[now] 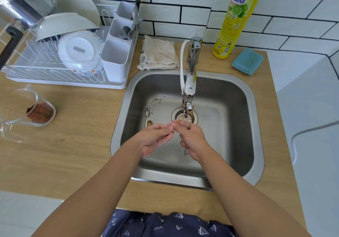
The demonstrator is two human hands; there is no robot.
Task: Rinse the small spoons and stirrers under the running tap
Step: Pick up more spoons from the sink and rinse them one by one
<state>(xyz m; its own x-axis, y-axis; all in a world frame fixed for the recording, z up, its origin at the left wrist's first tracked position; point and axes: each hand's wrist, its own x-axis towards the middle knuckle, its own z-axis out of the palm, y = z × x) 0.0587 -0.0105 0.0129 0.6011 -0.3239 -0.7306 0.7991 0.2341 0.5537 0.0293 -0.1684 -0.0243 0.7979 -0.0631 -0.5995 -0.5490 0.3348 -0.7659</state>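
Both my hands are over the steel sink (238, 97), just below the tap (189, 82), whose water stream falls past my right hand. My right hand (192, 139) grips a thin metal stirrer (186, 151) whose lower end sticks out under the palm. My left hand (156, 136) pinches a thin pale wooden stirrer (180, 121) at its tip, next to the right hand's fingers. Two small spoons (147, 117) lie on the sink floor to the left of the drain (184, 116).
A dish rack (55, 75) with bowls, plates and a cutlery holder stands at the back left. A glass jug (27, 112) with brown residue lies on the wooden counter at left. A folded cloth (159, 53), a green dish-soap bottle (236, 20) and a blue sponge (247, 61) sit behind the sink.
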